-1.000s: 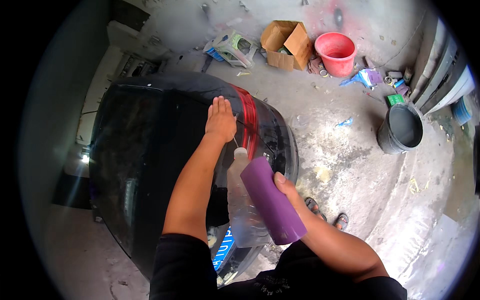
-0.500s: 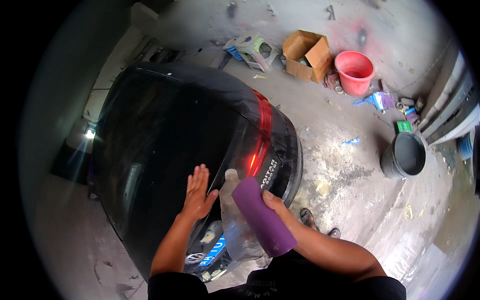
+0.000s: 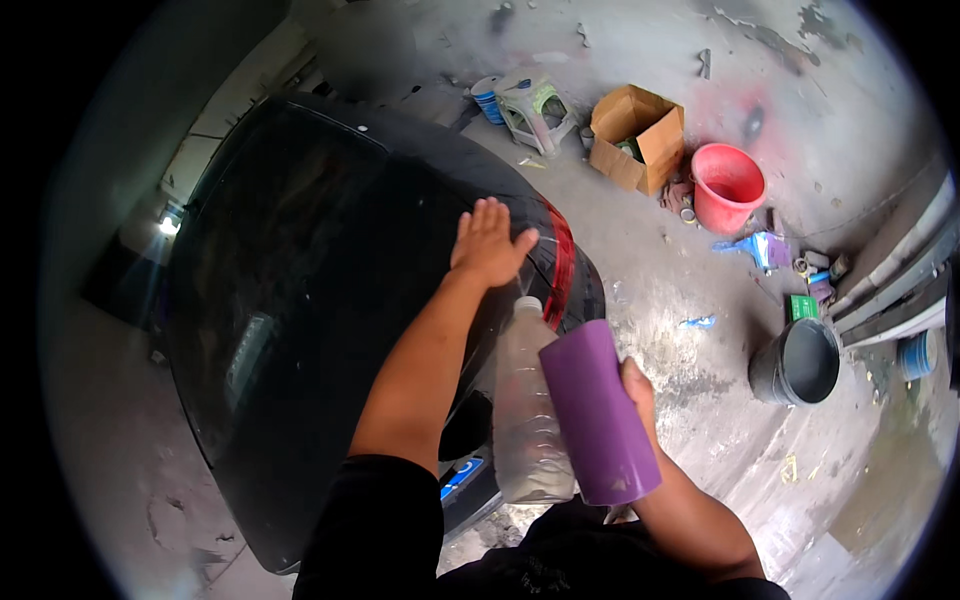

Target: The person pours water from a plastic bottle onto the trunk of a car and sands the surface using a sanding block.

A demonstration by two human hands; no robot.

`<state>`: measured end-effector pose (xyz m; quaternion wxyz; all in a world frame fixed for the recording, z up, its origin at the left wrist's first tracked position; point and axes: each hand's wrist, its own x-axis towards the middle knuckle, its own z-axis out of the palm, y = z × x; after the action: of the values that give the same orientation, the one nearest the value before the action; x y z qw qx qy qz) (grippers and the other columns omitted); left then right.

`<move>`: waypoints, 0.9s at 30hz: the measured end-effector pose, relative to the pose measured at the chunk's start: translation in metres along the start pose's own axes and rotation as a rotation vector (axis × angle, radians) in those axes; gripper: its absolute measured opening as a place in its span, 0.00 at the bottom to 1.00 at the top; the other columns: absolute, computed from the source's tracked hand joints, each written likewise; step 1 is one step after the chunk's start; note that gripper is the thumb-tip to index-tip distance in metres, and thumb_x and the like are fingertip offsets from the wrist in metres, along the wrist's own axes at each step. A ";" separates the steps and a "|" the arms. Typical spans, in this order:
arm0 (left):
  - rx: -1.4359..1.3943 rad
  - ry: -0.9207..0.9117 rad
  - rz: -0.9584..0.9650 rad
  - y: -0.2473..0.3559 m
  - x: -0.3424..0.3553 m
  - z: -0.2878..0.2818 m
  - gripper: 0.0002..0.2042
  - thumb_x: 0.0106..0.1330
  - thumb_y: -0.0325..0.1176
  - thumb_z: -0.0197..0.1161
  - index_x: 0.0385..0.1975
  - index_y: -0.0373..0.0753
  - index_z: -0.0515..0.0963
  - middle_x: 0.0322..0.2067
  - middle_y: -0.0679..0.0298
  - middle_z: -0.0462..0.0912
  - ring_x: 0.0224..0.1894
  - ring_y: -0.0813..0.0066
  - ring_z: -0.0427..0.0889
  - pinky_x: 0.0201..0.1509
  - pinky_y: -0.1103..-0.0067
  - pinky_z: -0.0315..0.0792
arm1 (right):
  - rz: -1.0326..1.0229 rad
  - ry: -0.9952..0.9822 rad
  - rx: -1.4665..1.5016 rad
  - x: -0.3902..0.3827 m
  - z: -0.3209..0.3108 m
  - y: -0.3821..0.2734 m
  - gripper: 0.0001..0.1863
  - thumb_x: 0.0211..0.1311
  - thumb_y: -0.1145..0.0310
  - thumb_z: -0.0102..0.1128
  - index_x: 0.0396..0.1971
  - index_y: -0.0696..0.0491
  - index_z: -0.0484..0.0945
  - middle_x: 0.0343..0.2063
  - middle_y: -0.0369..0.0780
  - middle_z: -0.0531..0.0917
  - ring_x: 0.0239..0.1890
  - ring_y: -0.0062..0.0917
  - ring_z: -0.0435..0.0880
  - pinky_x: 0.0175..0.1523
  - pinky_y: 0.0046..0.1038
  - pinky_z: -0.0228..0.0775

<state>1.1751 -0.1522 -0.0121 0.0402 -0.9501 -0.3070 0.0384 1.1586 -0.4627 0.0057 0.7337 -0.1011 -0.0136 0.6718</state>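
Note:
My left hand (image 3: 487, 243) lies flat, fingers stretched out, on the black car (image 3: 400, 190) near its red tail light (image 3: 562, 260). My right hand (image 3: 640, 392) is closed on a purple curved sheet (image 3: 600, 420), bent like a half tube; only the thumb side of the hand shows. Close against the sheet's left side is a clear plastic bottle (image 3: 525, 420) with a pale cap, upright and seemingly in the same grip. The sheet hides the fingers and how they meet the bottle.
On the floor beyond the car stand a plastic stool (image 3: 535, 110), an open cardboard box (image 3: 650, 135) and a red bucket (image 3: 727, 188). A dark bucket (image 3: 795, 362) stands at right, with a green box (image 3: 803, 308) beside it. A blue and purple packet (image 3: 768, 250) lies nearby.
My left hand has moved up and right over the car, closer to the tail light. The right hand has shifted right with the purple sheet and bottle. The view has turned a little.

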 end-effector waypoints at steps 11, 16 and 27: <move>-0.052 0.157 -0.569 -0.241 -0.221 0.026 0.41 0.73 0.61 0.45 0.74 0.32 0.50 0.77 0.52 0.44 0.80 0.58 0.38 0.80 0.60 0.35 | 0.269 -0.004 -0.215 0.043 0.027 0.048 0.43 0.65 0.33 0.53 0.64 0.56 0.67 0.51 0.45 0.79 0.53 0.34 0.82 0.57 0.40 0.78; -0.101 0.093 -0.966 -0.278 -0.263 0.019 0.46 0.71 0.68 0.37 0.76 0.33 0.44 0.78 0.52 0.38 0.80 0.59 0.35 0.79 0.61 0.33 | 0.287 -0.021 -0.275 0.062 0.038 0.053 0.44 0.62 0.31 0.54 0.63 0.56 0.68 0.51 0.44 0.79 0.53 0.33 0.81 0.56 0.37 0.77; -0.106 0.034 -0.320 -0.067 0.005 -0.020 0.43 0.72 0.64 0.39 0.76 0.34 0.46 0.78 0.54 0.41 0.80 0.59 0.35 0.80 0.62 0.33 | 0.101 0.030 -0.342 0.084 0.025 -0.025 0.42 0.63 0.31 0.52 0.63 0.52 0.69 0.50 0.44 0.80 0.50 0.38 0.81 0.56 0.49 0.76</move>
<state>1.1423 -0.0966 0.0139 0.0009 -0.8904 -0.4552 -0.0007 1.1874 -0.3785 0.0242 0.6711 -0.2349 -0.1114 0.6942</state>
